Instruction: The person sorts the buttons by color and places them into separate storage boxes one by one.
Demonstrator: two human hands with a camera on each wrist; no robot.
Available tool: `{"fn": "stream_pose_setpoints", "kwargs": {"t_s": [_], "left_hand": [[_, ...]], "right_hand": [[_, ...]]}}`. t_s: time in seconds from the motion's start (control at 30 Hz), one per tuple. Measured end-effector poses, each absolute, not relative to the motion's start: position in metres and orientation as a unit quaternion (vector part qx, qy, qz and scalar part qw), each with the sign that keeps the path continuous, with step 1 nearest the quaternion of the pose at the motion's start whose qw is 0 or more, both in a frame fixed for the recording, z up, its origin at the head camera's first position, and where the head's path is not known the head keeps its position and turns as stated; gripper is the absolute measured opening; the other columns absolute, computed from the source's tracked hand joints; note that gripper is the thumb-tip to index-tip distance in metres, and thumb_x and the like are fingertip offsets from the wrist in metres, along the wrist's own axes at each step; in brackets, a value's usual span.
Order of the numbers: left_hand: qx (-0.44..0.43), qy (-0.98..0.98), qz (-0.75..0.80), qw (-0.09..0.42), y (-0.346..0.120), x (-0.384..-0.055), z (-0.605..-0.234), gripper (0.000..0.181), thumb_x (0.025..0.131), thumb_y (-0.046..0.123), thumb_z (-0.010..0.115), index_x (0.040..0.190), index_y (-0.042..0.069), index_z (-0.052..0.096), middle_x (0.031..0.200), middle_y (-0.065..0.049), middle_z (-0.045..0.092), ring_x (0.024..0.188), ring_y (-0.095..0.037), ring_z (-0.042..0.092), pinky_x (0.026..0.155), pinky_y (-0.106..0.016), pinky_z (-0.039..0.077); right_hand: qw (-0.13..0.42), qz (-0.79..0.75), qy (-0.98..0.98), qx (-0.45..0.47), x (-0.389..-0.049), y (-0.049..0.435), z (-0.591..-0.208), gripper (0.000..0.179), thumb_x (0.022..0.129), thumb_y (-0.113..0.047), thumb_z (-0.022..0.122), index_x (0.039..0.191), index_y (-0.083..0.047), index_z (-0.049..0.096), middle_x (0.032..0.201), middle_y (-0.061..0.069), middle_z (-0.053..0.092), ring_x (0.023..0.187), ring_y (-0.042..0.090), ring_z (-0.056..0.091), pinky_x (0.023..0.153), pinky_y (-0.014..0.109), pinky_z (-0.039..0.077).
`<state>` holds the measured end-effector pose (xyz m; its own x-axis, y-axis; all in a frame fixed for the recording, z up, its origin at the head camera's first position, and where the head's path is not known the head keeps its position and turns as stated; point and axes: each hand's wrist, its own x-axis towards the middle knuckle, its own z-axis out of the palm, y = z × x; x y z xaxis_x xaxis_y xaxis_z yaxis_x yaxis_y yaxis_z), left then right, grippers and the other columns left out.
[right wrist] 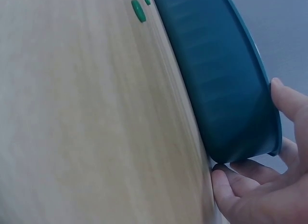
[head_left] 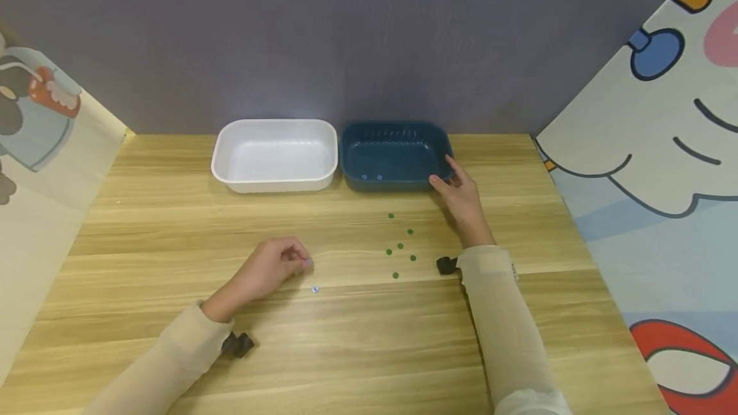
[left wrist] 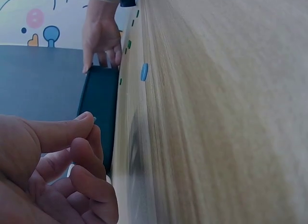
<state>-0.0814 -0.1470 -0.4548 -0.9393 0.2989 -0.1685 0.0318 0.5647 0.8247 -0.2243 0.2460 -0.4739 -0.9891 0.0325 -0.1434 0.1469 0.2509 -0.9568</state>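
Pale sleeves (head_left: 513, 338) nearest; at seven o'clock, left hand (head_left: 266, 272) pinches blue button (head_left: 309, 262), likely light, stiff, slippery: best held edgewise. Right hand (head_left: 463, 202), three o'clock, grips dark-blue tub (head_left: 398, 157), thumb and fingers apart.

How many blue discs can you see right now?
4 in sight: one blue disc on the table, one pinched in the left hand, two in the dark blue tray. The hand or the tray's near wall may hide more.
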Motion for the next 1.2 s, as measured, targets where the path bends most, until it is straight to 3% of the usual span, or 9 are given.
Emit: {"fn": "stream_pose_setpoints", "kwargs": {"t_s": [0.5,0.67,0.83,1.2], "left_hand": [[0.085,0.872,0.468,0.114,-0.139,-0.100,-0.446,0.005,0.090,0.008,0.075,0.093,0.010,0.071,0.083,-0.001,0.067,0.071,-0.022,0.064,0.062,-0.028,0.053],[0.075,0.867,0.480,0.109,-0.134,-0.100,-0.443,0.005,0.092,0.012,0.075,0.094,0.009,0.071,0.087,-0.001,0.067,0.077,-0.019,0.062,0.068,-0.031,0.052],[0.065,0.857,0.506,0.071,-0.122,-0.109,-0.437,0.006,0.092,0.015,0.074,0.095,0.009,0.073,0.091,-0.001,0.069,0.088,-0.019,0.062,0.076,-0.034,0.051],[0.060,0.818,0.571,0.034,-0.089,-0.141,-0.406,0.010,0.092,0.014,0.074,0.095,0.005,0.074,0.090,-0.005,0.072,0.074,-0.019,0.058,0.063,-0.028,0.050]], "right_hand": [[0.054,-0.578,0.813,0.054,-0.225,0.250,-0.473,0.080,0.093,-0.045,0.072,0.160,-0.034,0.029,0.168,0.004,0.009,0.149,0.038,0.024,0.115,0.053,0.031],[0.054,-0.585,0.807,0.059,-0.216,0.250,-0.481,0.081,0.092,-0.045,0.073,0.160,-0.033,0.030,0.167,0.008,0.013,0.148,0.037,0.027,0.116,0.050,0.031],[0.049,-0.590,0.804,0.060,-0.209,0.250,-0.485,0.080,0.093,-0.042,0.072,0.160,-0.030,0.030,0.167,0.009,0.014,0.147,0.038,0.028,0.117,0.049,0.029],[0.038,-0.621,0.782,0.048,-0.211,0.242,-0.478,0.081,0.093,-0.036,0.074,0.160,-0.030,0.030,0.168,0.009,0.011,0.149,0.037,0.023,0.118,0.047,0.028]]}}
